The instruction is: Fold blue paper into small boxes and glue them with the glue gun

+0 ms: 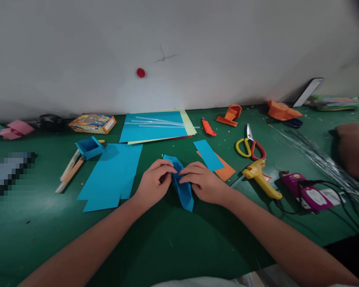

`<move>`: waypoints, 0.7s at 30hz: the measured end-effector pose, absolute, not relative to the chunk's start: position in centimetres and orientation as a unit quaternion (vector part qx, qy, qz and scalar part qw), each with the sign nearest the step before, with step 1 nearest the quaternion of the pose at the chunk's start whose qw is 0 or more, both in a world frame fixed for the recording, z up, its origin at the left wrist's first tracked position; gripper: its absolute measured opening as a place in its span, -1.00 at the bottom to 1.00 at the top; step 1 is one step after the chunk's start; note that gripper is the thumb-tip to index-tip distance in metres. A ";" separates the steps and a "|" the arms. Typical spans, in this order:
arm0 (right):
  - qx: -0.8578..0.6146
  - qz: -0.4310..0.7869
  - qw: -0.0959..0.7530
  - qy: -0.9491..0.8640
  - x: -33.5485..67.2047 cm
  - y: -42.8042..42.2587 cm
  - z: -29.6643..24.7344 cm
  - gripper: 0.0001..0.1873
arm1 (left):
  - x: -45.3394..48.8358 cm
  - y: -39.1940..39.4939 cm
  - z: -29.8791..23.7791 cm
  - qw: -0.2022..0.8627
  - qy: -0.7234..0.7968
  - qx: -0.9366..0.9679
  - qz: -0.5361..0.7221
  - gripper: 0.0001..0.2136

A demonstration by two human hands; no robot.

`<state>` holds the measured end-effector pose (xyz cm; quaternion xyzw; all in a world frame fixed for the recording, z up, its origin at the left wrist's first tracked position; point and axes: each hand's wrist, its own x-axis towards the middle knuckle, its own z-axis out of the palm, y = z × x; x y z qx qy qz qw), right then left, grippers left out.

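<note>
A: What lies on the green table (pixel 173 247)?
B: A big flat sheet of blue paper (pixel 112 177), left of centre.
A: And the hands?
B: The left hand (pixel 152 185) and right hand (pixel 202 181) both pinch a small folded blue paper piece (pixel 184 191) at the middle, fingertips closed on its upper end. A yellow glue gun (pixel 260 177) lies well right.

I pinch a folded blue paper piece (pixel 181 181) between my left hand (pixel 152 184) and right hand (pixel 202 182) at the frame's centre. Scissors (pixel 250 145) and a yellow glue gun (pixel 260 177) lie to the right on the green table (pixel 167 239).
</note>
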<state>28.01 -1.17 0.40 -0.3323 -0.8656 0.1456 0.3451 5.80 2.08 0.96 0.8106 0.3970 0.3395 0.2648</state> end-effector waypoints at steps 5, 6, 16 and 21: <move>-0.319 0.093 0.283 -0.900 28.8 -0.6 0.4 -0.68 | 5.5 2.3 1.3 0.236 0.389 0.830 0.321 -0.74; -0.319 0.083 0.275 -0.903 28.9 -0.7 0.6 -0.72 | 5.5 2.3 1.4 0.245 0.393 0.828 0.317 -0.73; -0.391 0.000 0.252 -0.885 28.5 -1.5 1.4 -0.79 | 5.4 2.0 1.2 0.290 0.456 0.774 0.329 -0.60; -0.352 0.118 0.270 -0.888 28.2 -2.2 2.4 -0.82 | 5.4 2.2 1.4 0.360 0.463 0.747 0.315 -0.66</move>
